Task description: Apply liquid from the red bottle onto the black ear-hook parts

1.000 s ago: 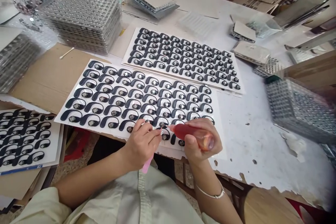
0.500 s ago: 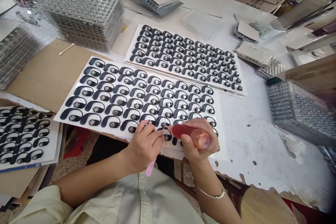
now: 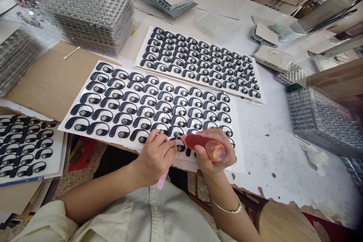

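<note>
A white sheet (image 3: 85, 119) with rows of black hook-shaped parts, each with a shiny round piece, lies at the table's front edge. My left hand (image 3: 154, 157) is closed on a thin pink tool (image 3: 162, 180), its tip down at a part in the sheet's front row. My right hand (image 3: 214, 151) grips a small red bottle (image 3: 204, 145) lying sideways, nozzle pointing left at the same part (image 3: 179, 136). Both hands nearly touch over the front right of the sheet.
A second filled sheet (image 3: 198, 60) lies behind the first, a third (image 3: 25, 145) at the lower left. Stacks of clear blister trays (image 3: 90, 11) stand at the back left, more (image 3: 320, 119) at the right. A cotton swab (image 3: 71, 53) rests on cardboard (image 3: 48, 79).
Both hands stay at the front row. The bottle's nozzle and the pink tool's tip have shifted only slightly; the view has moved a little.
</note>
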A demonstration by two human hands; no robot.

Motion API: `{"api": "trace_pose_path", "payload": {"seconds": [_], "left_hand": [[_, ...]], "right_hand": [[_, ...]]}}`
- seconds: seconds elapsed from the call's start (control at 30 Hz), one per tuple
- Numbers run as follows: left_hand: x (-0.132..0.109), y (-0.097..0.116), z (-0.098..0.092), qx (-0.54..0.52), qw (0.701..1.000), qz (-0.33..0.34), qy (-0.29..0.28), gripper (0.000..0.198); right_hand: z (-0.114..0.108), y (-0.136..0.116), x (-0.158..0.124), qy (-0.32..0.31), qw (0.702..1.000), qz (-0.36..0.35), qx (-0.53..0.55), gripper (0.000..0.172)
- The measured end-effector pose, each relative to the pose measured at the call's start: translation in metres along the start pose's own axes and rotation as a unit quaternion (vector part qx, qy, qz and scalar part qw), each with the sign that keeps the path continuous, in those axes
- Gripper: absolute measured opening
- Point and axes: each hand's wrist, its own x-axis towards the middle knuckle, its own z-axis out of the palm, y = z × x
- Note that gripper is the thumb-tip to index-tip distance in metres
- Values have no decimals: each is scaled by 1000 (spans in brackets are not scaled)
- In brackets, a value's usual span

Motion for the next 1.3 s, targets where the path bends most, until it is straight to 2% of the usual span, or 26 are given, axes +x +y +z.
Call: {"api": "trace_pose_path", "payload": {"seconds": [0.13,0.53,0.8,1.0,1.17,1.3], "left_hand": [[-2,0,0,-3,1000,-3,-10,11],[-2,-1,0,-7,1000,0,-13,11],[-5,-1,1,-8,1000,-4,-16,11],[-4,-1,2,-9,1000,-9,-13,9],[-4,0,2,-9,1000,-9,-10,9],[-5,0,2,-15,1000,-7,-8,10]], "right_hand": [[1,1,1,17,1000,-16,-3,32],[1,1,2,7,1000,-5,-18,30],[1,3,2,14,999,-23,-30,35],[1,2,2,22,999,-9,-30,31],[1,3,0,41,999,10,-31,27],[0,4,-1,82,996,7,-26,24]]}}
